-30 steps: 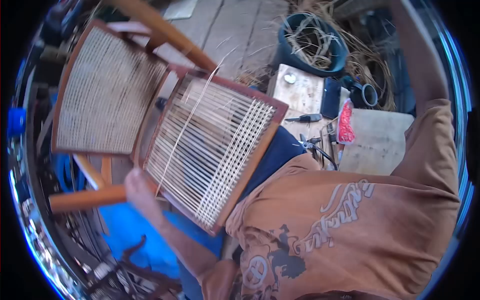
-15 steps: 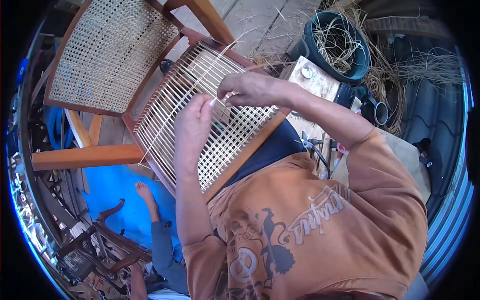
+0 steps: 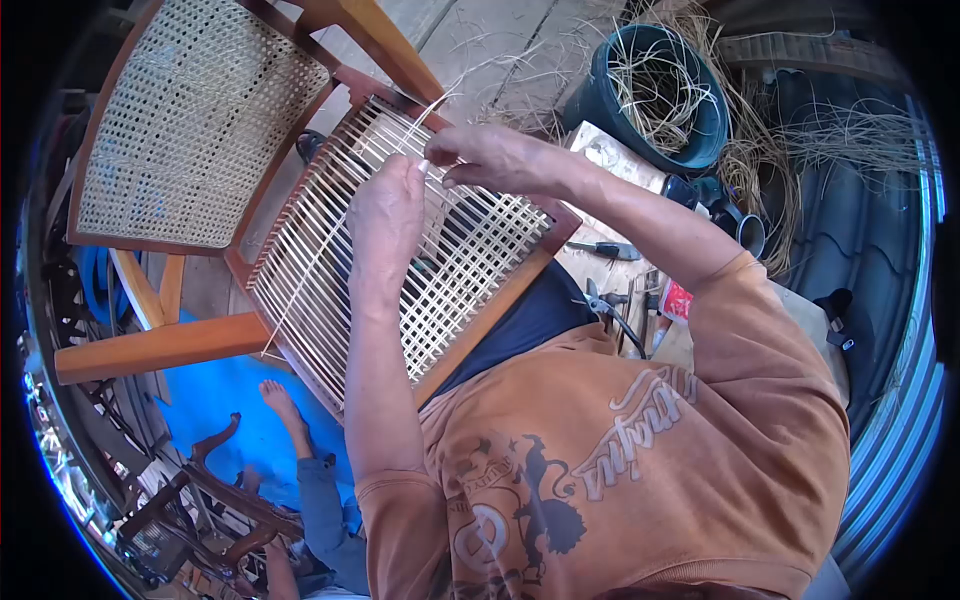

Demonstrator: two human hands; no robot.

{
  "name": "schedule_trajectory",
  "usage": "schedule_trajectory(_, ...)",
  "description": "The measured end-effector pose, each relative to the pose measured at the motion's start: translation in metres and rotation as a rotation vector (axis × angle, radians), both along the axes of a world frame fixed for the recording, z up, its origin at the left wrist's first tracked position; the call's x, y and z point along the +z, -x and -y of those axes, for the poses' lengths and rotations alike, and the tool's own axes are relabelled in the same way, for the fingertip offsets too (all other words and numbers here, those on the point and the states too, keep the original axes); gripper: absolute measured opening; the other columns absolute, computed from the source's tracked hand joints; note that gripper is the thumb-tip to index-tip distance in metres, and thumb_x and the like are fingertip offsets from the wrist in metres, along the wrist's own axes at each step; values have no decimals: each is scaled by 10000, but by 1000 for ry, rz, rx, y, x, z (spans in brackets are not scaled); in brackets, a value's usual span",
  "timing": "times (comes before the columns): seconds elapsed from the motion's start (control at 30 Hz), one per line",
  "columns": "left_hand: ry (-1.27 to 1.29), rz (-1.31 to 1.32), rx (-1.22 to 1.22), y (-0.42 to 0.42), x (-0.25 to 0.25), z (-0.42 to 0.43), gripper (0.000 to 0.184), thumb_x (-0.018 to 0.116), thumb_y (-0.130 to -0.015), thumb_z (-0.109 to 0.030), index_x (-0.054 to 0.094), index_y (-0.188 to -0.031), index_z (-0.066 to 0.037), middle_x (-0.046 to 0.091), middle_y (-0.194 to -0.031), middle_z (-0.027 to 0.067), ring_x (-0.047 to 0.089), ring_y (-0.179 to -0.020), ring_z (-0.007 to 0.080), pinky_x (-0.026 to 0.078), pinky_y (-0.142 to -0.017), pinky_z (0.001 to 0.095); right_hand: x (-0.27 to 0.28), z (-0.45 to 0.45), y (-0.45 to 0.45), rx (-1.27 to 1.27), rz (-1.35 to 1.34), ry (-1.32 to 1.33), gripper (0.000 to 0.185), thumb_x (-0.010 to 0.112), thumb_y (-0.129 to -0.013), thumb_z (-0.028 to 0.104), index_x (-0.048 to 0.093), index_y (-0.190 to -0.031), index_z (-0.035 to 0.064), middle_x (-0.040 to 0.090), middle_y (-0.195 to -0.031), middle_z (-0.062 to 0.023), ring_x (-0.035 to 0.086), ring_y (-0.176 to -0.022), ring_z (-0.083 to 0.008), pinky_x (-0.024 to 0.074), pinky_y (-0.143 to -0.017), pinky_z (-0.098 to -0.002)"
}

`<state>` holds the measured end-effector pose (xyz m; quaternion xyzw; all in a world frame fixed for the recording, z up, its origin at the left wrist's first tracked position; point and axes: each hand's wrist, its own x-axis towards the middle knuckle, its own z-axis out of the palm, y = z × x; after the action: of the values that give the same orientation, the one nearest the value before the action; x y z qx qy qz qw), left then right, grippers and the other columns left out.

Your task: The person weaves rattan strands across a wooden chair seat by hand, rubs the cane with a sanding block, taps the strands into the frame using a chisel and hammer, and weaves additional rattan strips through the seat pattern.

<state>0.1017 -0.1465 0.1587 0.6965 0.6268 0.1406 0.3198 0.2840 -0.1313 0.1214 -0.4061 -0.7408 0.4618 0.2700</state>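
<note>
Wooden floor planks [image 3: 478, 25] lie beyond both grips, with a dark bucket [image 3: 590, 105] of loose fibres past the right grip [image 3: 495, 160]. Directly beneath the grips is the chair seat [image 3: 470, 275], tilted across the person's lap. The left grip [image 3: 388, 220] brings its fingertips close to the right's, both curled just above the strands; I cannot tell whether either is closed on one, since the contact is too small to see.

On the body side of the grips, a band of crossed lattice along the near rail looks done. From beneath the grips towards the backrest [image 3: 200, 130], strands run mainly one way, so this larger part appears left to be crossed. One long strand [image 3: 312, 262] slants over it, left of the left grip. The backrest, further left, is filled with weave and looks complete. Pliers [image 3: 603, 303] lie below the right grip, towards the body.
</note>
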Motion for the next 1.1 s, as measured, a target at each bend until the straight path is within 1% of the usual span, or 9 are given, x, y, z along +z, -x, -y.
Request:
schedule_trajectory(0.1,43,-56,-89,1,-1,-6,253,518,-926,-272,628,-919,-44,623,-744,210,623,-752,386,477,-689,453,-17,-5,2,11,108,117,243,606,-899,208,608,-1065,32,645,-972,-139,640,-917,-263,493,-777,-391)
schedule_trajectory(0.27,18,-122,-112,3,-20,13,252,520,-912,-256,616,-836,-36,622,-737,223,623,-732,399,482,-682,478,-20,2,12,62,366,-10,188,585,-883,206,629,-958,40,638,-833,-160,632,-819,-345,498,-715,-402)
schedule_trajectory(0.5,209,8,-45,23,-29,69,191,502,-920,-187,621,-975,-48,627,-741,221,615,-740,414,486,-680,480,0,34,-9,271,446,-7,168,578,-885,270,640,-897,115,632,-720,-112,630,-695,-327,496,-618,-418)
schedule_trajectory(0.53,214,21,-47,27,-30,75,198,500,-929,-192,620,-988,-46,631,-716,191,627,-702,374,487,-657,448,-7,40,-8,237,484,-66,172,591,-873,283,624,-850,116,619,-686,-112,627,-653,-317,485,-577,-417)
schedule_trajectory(0.63,535,313,-32,30,-26,85,194,505,-947,-173,620,-994,-24,625,-683,63,598,-603,170,463,-569,317,13,49,1,272,711,-113,29,620,-762,188,599,-771,171,624,-777,2,615,-904,-226,457,-799,-417)
schedule_trajectory(0.7,726,480,60,23,-11,89,178,513,-947,-144,618,-978,-5,580,-709,-6,489,-596,55,399,-524,231,7,53,-13,205,492,-319,84,634,-709,168,605,-788,178,607,-909,23,526,-1068,-219,370,-939,-440)
schedule_trajectory(0.77,753,439,73,27,-19,95,167,508,-944,-124,610,-986,2,556,-702,-12,455,-576,45,370,-509,207,3,63,-24,-49,387,-463,178,671,-711,165,626,-880,135,566,-1073,-48,462,-1154,-280,336,-1005,-444)
schedule_trajectory(0.97,545,589,461,22,-22,112,135,489,-936,-96,563,-1002,-3,448,-633,-25,378,-534,29,298,-468,184,-4,58,-109,-688,248,-53,196,612,-869,112,612,-1048,33,641,-947,-133,631,-923,-284,493,-842,-379)
schedule_trajectory(1.1,514,621,568,24,-27,114,109,489,-935,-104,547,-957,-14,432,-614,-27,373,-528,34,292,-464,178,-15,36,-147,-706,357,81,215,550,-901,143,611,-1071,25,654,-979,-147,643,-893,-284,508,-793,-375)
